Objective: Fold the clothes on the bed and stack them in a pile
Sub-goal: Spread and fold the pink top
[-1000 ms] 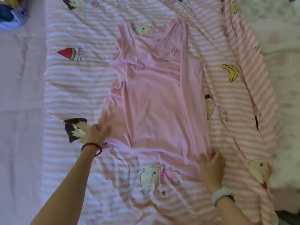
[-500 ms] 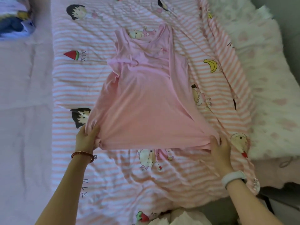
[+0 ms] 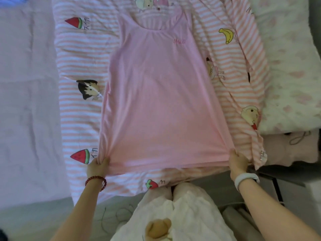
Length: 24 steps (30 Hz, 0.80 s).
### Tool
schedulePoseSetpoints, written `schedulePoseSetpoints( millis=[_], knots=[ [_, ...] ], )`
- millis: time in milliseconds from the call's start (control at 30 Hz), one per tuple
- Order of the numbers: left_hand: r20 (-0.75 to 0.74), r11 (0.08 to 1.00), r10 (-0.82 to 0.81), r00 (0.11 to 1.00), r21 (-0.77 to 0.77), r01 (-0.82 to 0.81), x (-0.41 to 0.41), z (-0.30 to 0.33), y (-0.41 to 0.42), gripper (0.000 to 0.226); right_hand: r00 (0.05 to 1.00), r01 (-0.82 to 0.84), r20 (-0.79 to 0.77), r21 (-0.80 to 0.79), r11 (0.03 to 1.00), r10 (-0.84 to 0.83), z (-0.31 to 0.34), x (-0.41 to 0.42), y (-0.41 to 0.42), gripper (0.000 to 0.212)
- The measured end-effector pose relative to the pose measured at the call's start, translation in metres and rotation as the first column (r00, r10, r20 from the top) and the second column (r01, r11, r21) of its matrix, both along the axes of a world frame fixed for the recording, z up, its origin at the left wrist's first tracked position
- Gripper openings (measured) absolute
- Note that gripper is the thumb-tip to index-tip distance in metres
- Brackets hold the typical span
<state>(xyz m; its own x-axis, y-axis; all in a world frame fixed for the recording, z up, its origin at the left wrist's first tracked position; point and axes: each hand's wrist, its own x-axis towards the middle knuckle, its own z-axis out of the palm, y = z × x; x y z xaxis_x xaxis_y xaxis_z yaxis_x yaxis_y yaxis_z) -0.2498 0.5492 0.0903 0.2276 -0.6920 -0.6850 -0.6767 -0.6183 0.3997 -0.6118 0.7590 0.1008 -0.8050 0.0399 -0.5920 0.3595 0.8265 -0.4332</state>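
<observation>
The left hand [image 3: 97, 166] pinches the bottom left corner of the pink dress [image 3: 159, 94], fingers curled round a bunch of the hem; a red bead bracelet [image 3: 96, 182] sits on that wrist. The right hand [image 3: 238, 162] grips the bottom right corner the same way, with a white wristband [image 3: 245, 179] behind it. The two hands are well apart, at about 7 and 4 o'clock in the view, and the hem runs taut between them.

From the hem the dress spreads flat towards 12 o'clock, narrowing to the scooped neck and shoulder straps at the top. A small mark in darker pink lies on the chest, towards 1 o'clock; too blurred to read.

The dress lies on a pink-and-white striped blanket [image 3: 78, 119] printed with cartoons: a watermelon slice [image 3: 80, 156] just beside the left hand, a dark-haired cartoon head [image 3: 88, 89] at 9 o'clock, a banana [image 3: 226, 35] at 2 o'clock.

At 9 o'clock, beyond the blanket, is a plain pale sheet [image 3: 26, 101]. At 3 o'clock lies a white fluffy cover [image 3: 291, 66] with faint pink patches
</observation>
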Motion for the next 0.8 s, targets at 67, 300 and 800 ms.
schedulePoseSetpoints(
  millis=[67, 300, 800],
  knots=[
    [0.001, 0.999, 0.029, 1.000, 0.029, -0.029, 0.004, 0.002, 0.012, 0.034, 0.999, 0.052, -0.004, -0.004, 0.999, -0.052, -0.007, 0.006, 0.008, 0.027],
    [0.265, 0.999, 0.052, 0.963, -0.016, -0.049, 0.009, -0.014, 0.032, 0.031, 0.999, -0.030, -0.008, 0.123, 0.992, 0.031, -0.006, 0.009, 0.010, 0.029],
    [0.274, 0.631, -0.754, 0.598, 0.048, 0.774, -0.098, -0.052, 0.042, 0.071, 0.259, -0.851, 0.035, 0.481, 0.211, 0.965, -0.047, -0.017, -0.036, 0.055]
  ],
)
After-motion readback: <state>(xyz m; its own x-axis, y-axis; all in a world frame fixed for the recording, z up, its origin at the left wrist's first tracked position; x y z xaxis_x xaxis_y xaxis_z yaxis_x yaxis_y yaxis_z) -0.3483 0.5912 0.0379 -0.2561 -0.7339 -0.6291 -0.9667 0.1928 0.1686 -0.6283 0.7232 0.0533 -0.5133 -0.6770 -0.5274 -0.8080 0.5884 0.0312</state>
